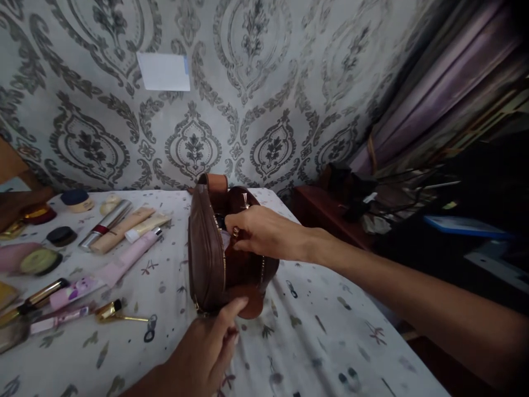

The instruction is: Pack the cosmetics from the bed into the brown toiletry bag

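Observation:
A brown leather bag (203,248) stands on the cloth-covered table with its zipper open and its mouth facing up. My left hand (206,344) is at the near end, its fingers closed on the bag's orange-brown leather tab (252,306). From the right, my right hand (264,231), wearing a ring, reaches into the opening. Its fingertips are bent together inside, beside something dark and something pale; what they hold, if anything, is hidden. A wide tan strap (217,183) loops up at the bag's far end.
Cosmetics lie left of the bag: a pink tube (128,256), a beige tube (124,229), a silver cylinder (106,223), a black lid (61,236) and several others. Behind is a patterned wall (248,127) with a white card (165,71). Dark red furniture (326,215) stands right.

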Demonstrator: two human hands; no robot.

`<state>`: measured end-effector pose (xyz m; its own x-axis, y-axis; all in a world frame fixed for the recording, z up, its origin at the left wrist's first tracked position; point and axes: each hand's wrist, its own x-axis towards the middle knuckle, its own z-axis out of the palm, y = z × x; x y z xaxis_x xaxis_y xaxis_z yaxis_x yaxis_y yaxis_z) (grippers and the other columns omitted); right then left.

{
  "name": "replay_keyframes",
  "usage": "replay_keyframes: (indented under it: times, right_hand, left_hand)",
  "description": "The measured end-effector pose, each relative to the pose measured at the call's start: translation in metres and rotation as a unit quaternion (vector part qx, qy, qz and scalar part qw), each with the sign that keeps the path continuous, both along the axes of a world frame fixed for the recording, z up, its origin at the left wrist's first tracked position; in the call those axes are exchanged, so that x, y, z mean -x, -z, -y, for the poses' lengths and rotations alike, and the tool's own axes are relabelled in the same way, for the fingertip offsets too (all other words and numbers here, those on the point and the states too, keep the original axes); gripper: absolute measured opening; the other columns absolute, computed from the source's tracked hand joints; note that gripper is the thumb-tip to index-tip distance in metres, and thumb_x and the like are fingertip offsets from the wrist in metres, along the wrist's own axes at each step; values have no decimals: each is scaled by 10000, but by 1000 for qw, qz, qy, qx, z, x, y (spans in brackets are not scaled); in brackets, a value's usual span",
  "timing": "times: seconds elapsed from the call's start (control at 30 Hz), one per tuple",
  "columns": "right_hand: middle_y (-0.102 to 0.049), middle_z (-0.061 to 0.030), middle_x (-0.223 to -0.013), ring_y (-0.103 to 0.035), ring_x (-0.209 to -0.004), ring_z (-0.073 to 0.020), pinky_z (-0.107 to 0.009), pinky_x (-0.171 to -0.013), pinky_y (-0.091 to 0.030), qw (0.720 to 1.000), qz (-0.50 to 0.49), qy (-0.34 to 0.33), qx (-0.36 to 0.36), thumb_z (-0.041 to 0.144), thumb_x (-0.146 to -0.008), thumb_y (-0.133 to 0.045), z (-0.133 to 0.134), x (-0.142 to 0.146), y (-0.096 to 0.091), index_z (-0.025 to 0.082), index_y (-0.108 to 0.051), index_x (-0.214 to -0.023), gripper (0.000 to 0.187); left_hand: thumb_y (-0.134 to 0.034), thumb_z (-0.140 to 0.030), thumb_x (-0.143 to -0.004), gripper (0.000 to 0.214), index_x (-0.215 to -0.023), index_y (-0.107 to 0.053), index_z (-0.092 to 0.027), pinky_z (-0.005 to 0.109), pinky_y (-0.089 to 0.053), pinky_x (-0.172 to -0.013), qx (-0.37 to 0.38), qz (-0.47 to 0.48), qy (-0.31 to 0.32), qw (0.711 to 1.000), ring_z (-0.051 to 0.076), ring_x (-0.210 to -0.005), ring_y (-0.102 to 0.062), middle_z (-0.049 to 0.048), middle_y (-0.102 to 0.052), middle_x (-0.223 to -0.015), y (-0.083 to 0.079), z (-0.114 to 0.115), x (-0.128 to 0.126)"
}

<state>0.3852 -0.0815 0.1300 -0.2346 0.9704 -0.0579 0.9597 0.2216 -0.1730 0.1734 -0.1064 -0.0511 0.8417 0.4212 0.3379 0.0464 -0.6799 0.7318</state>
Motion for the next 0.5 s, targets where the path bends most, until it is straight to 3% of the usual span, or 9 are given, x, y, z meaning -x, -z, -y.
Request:
replay_keyframes:
  times: [0.17,0.33,0.5]
  right_hand:
    - [-725,-88,-892,-652,-810,-195,-244,-617,-362,990,110,-23,83,184,-840,-681,-3,11,-5,134,-700,-967,137]
    - [-750,-134,-963,-702,-895,-239,-268,-677,-438,976,193,-32,93,188,-898,-599,-3,20,-2,138,-724,-1032,189]
    - [-758,-162,-939,-725,-913,-263,-299,-715,-495,965,237,-34,109,193,-915,-565,-8,19,11,127,-740,-1014,211]
  left_hand:
    - [-371,-234,-980,515,-1492,-316,-253,229,-499,-664,12,-16,-10,1000,154,-749,-656,9,-689,-838,2,0,2]
    - [-338,-208,-985,499,-1483,-322,-245,222,-481,-638,17,-4,12,1000,129,-651,-619,1,-667,-813,-1,-1,2]
    - [-347,-201,-979,476,-1452,-367,-244,235,-478,-621,11,-18,16,1000,133,-615,-599,-3,-657,-781,-14,-3,3]
